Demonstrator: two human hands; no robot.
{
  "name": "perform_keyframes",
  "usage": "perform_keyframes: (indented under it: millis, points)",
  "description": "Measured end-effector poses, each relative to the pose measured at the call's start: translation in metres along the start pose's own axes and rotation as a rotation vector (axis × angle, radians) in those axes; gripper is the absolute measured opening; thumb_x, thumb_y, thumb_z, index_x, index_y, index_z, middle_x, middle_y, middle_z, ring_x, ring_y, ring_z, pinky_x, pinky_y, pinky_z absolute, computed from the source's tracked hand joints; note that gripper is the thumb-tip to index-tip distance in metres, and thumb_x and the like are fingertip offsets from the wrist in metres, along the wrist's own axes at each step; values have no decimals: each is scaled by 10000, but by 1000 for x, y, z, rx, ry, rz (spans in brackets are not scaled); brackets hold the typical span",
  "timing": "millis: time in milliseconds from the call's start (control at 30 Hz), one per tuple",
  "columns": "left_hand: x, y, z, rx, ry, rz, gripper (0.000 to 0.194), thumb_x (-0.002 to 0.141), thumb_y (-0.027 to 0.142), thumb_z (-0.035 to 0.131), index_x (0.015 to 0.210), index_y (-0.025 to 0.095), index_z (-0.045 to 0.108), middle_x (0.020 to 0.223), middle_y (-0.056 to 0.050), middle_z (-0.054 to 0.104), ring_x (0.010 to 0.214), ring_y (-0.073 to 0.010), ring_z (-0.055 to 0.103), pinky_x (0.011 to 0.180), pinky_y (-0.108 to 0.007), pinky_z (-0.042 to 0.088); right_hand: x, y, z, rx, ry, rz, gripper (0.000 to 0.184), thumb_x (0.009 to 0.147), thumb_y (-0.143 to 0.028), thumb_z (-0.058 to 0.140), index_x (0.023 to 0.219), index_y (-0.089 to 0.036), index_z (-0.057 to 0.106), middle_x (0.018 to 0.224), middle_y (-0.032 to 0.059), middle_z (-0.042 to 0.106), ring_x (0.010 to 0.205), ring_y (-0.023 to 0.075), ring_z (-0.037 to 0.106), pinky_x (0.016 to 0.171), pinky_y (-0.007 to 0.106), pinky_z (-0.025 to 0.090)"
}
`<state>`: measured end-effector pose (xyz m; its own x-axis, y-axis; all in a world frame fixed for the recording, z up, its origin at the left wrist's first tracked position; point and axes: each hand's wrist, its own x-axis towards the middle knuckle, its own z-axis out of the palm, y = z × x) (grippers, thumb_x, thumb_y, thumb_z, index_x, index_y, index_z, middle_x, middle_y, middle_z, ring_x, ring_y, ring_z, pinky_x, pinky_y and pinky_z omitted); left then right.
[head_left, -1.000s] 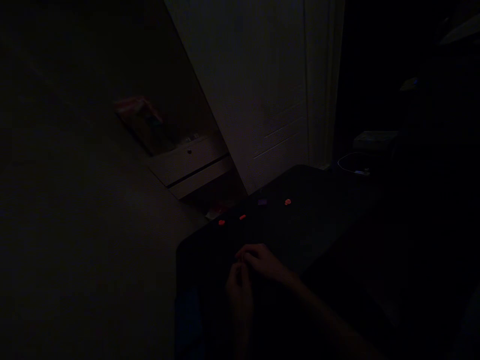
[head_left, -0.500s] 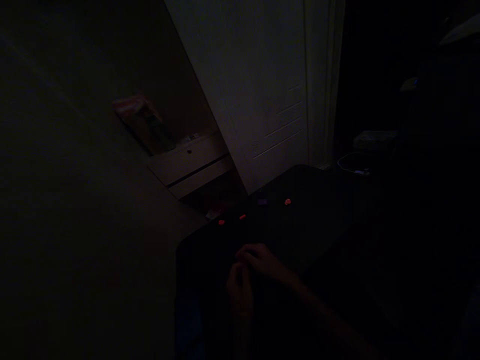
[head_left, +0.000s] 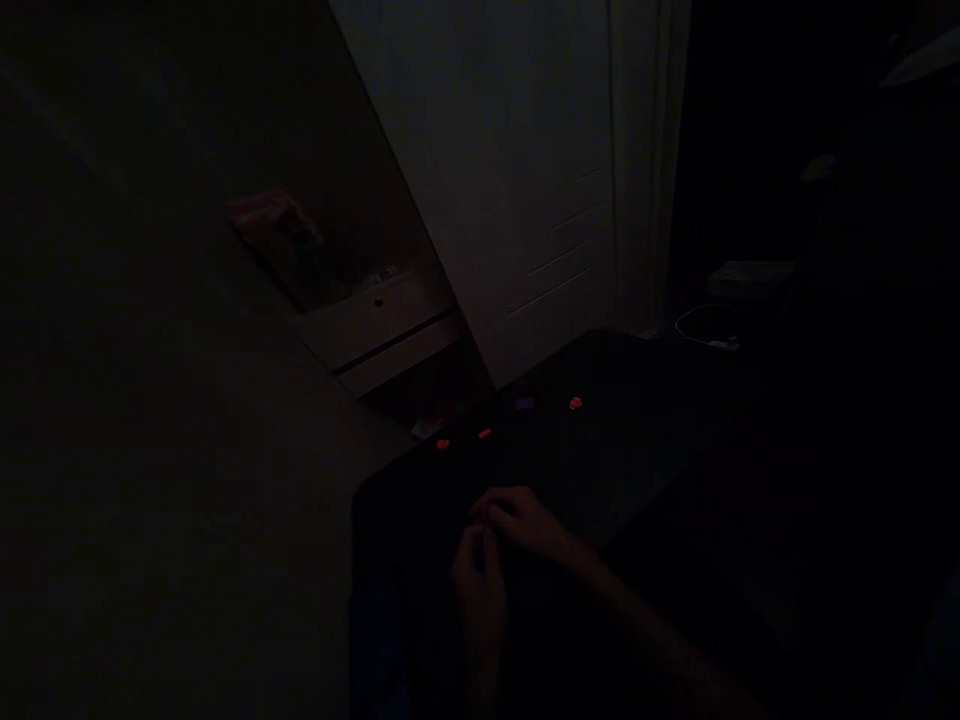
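Observation:
In very dim light my left hand [head_left: 480, 580] and my right hand [head_left: 521, 518] meet over the near part of a dark table [head_left: 630, 450]. Fingers of both are closed around a small spot between the fingertips, where something reddish seems to show, too dark to name. Beyond them lie a small orange-red rounded piece [head_left: 443, 444], a short orange-red bar [head_left: 484, 433] and an orange-red cluster-like piece [head_left: 575, 403]. Between the bar and the cluster sits a small dark purple rectangular thing [head_left: 524, 404].
A pale door [head_left: 517, 180] stands behind the table. Left of it is a drawer unit [head_left: 390, 320] with a striped bag-like thing [head_left: 274, 230] on top. A white cable [head_left: 697, 325] and a pale box [head_left: 750, 280] are at the right. Something blue [head_left: 379, 640] lies at the near left.
Both hands stay in nearly the same place, with only slight finger movement at most. The pieces on the table have not moved.

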<state>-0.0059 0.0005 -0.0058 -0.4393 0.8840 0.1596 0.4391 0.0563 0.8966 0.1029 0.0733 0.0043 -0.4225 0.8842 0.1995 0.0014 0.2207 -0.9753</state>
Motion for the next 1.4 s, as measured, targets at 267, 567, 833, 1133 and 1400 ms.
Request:
perform_keyframes:
  millis: [267, 567, 833, 1133, 1400]
  points:
    - [0, 2, 0, -14, 0, 10, 590, 830, 738, 522, 835, 177, 707, 772, -83, 692, 729, -239, 649, 694, -334, 513, 0, -6, -1, -15, -9, 8, 266, 908, -242, 526, 939, -151, 774, 949, 75, 785, 904, 218, 721, 830, 314, 530]
    - [1, -1, 1, -12, -1, 2, 604, 818, 757, 518, 820, 181, 702, 730, -70, 672, 718, -236, 643, 677, -329, 509, 0, 0, 0, -5, 4, -11, 269, 914, -260, 532, 940, -148, 775, 946, 82, 785, 911, 227, 724, 828, 318, 525]
    - [1, -2, 0, 2, -15, 14, 569, 851, 713, 512, 848, 175, 699, 758, -73, 679, 721, -229, 639, 677, -323, 507, 0, -1, 0, -1, 6, -16, 265, 910, -256, 530, 949, -164, 775, 960, 71, 789, 915, 219, 724, 831, 315, 529]
    - [1, 0, 1, -3, 6, -2, 564, 831, 720, 522, 832, 182, 691, 736, -69, 668, 711, -231, 638, 669, -322, 506, 0, -1, 0, -10, 3, -17, 265, 917, -290, 544, 929, -159, 774, 937, 75, 786, 895, 225, 722, 817, 317, 524]
    - [-1, 1, 0, 3, -26, -15, 552, 853, 700, 501, 857, 182, 692, 752, -69, 672, 716, -234, 639, 686, -331, 504, 1, 1, 1, -4, 7, -12, 264, 914, -277, 537, 930, -162, 774, 933, 68, 787, 886, 216, 722, 811, 309, 520]
